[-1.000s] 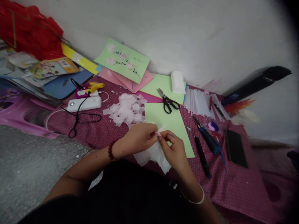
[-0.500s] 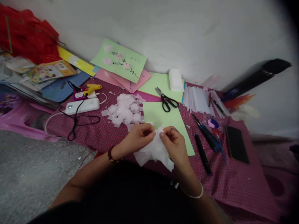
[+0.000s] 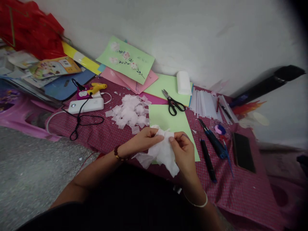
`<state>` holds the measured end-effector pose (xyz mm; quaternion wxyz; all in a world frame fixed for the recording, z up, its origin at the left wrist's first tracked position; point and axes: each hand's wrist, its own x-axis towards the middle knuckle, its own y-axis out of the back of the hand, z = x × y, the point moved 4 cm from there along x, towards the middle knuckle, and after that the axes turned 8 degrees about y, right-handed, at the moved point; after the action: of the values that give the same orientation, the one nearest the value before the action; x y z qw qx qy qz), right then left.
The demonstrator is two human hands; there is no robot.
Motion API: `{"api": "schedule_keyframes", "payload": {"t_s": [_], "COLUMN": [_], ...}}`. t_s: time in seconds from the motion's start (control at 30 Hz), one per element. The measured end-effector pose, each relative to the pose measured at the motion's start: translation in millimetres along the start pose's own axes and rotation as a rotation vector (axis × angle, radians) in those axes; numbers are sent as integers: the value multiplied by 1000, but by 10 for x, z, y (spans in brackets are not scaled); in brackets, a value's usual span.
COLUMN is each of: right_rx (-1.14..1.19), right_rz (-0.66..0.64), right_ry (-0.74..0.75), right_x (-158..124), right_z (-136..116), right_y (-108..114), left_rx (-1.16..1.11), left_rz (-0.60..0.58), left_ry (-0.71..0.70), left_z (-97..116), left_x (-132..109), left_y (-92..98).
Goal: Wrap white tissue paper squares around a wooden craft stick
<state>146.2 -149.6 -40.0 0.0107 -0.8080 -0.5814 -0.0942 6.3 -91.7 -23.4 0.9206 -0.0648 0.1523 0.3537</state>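
Between my two hands hangs a crumpled white tissue, its loose edges falling toward my lap. My left hand pinches its upper left part. With thumb and fingers, my right hand grips its upper right edge. Beneath them a light green sheet of paper lies on the table. Black-handled scissors rest partly open at the sheet's far edge. To the left is a heap of small white tissue pieces.
At the back, a green card with flowers lies on pink paper, beside a white tissue pack. A white power bank and yellow glue gun sit left. On the right are a utility knife, black pen and phone.
My left thumb has slid a little to the right over the tissue, and more tissue now shows above my fingers. The camera view has shifted slightly.
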Motion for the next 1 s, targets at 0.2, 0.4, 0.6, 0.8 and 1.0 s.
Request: {"api": "schedule_keyframes", "payload": {"t_s": [0.2, 0.4, 0.6, 0.8, 1.0], "right_rx": [233, 203, 121, 162, -42], "right_rz": [98, -62, 148, 140, 22], "right_ry": [-135, -122, -180, -126, 0], "right_x": [9, 4, -7, 20, -1], "right_z": [163, 89, 203, 234, 65], "right_y": [20, -75, 65, 64, 75], "left_rx": [-171, 204, 235, -28, 249], "left_rz": [253, 328, 454, 423, 32], "left_ry": [-73, -266, -304, -79, -62], "left_z": [-91, -50, -34, -267, 1], "left_x": [-59, -98, -263, -240, -214], "left_y": [60, 34, 165, 349, 479]}}
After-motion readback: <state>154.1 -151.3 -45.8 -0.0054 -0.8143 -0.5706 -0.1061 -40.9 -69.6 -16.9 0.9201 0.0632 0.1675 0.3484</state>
